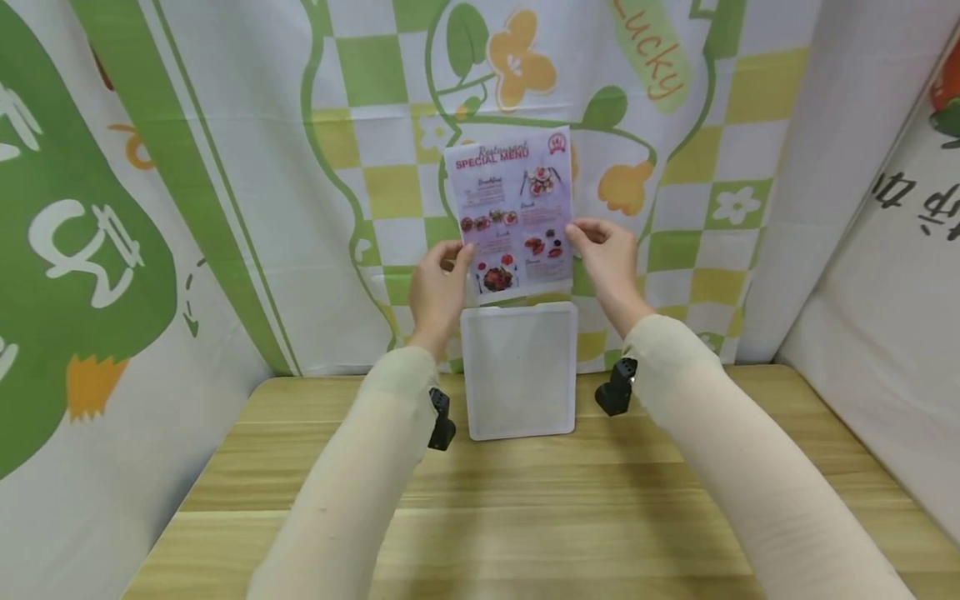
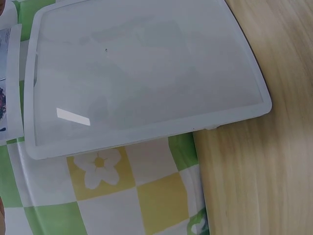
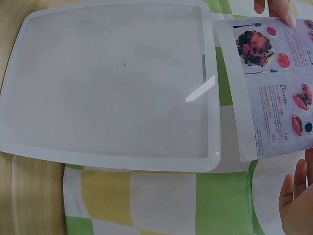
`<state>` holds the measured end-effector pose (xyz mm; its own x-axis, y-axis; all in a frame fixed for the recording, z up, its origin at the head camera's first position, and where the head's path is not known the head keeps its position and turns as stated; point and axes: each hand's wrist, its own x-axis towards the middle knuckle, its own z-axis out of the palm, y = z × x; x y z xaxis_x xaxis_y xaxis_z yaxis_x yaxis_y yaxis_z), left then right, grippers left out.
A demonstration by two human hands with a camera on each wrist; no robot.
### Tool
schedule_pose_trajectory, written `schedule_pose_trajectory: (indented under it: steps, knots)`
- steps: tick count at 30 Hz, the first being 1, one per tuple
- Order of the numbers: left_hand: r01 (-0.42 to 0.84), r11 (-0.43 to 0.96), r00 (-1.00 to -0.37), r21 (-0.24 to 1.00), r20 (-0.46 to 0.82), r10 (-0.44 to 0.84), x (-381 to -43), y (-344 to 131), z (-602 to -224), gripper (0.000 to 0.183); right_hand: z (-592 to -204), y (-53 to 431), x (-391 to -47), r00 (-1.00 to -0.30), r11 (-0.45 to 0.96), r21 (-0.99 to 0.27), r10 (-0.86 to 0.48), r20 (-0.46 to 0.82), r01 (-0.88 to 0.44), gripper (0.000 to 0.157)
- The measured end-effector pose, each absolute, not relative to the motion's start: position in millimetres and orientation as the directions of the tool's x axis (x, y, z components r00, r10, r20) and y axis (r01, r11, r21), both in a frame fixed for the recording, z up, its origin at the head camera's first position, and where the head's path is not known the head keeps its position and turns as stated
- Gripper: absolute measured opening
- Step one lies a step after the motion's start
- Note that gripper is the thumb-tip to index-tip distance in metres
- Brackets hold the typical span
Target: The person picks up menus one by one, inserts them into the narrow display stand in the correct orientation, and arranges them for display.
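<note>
A printed menu sheet (image 1: 513, 217) with food pictures is held up by both hands in the head view. My left hand (image 1: 440, 283) pinches its left edge low down, and my right hand (image 1: 606, 258) pinches the right edge around mid-height. Just below the sheet stands a white-framed display holder (image 1: 519, 371) with a clear front, upright on the table. In the right wrist view the sheet's lower edge (image 3: 239, 93) lies beside the top of the holder (image 3: 112, 83), a narrow gap between them. The left wrist view has the holder (image 2: 146, 73) and only a strip of the sheet (image 2: 12, 83).
The wooden table (image 1: 555, 517) reaches back to a patterned cloth (image 1: 390, 192) with green and yellow checks, hanging right behind the holder. Printed cloth walls stand on the left (image 1: 82, 250) and right (image 1: 892, 275). Black cameras sit on both wrists.
</note>
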<state>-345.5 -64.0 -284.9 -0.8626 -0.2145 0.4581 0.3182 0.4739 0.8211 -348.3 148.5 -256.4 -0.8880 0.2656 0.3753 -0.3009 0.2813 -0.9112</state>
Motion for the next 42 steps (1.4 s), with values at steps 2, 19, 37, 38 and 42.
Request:
schedule_pose_trajectory:
  steps: [2,19,37,38,42]
  knots:
    - [0.318,0.473,-0.861,0.821,0.459,-0.217,-345,-66,-285,0.035,-256,147,-349,-0.888,0.277,-0.913,0.269,0.374,-0.300,0.031]
    - [0.332,0.478,-0.850,0.813,0.477,-0.221,-346,-76,-291,0.034,-254,137,-350,-0.891,0.287,-0.911,0.258,0.373,-0.297,0.029]
    - [0.325,0.487,-0.858,0.811,0.469,-0.209,-342,-79,-296,0.032,-256,134,-352,-0.883,0.322,-0.891,0.240,0.403,-0.319,0.025]
    - [0.323,0.490,-0.859,0.810,0.468,-0.208,-342,-79,-297,0.032,-257,134,-352,-0.883,0.328,-0.889,0.238,0.405,-0.319,0.025]
    - [0.302,0.489,-0.875,0.818,0.442,-0.198,-341,-79,-301,0.033,-261,136,-352,-0.879,0.350,-0.877,0.225,0.421,-0.330,0.026]
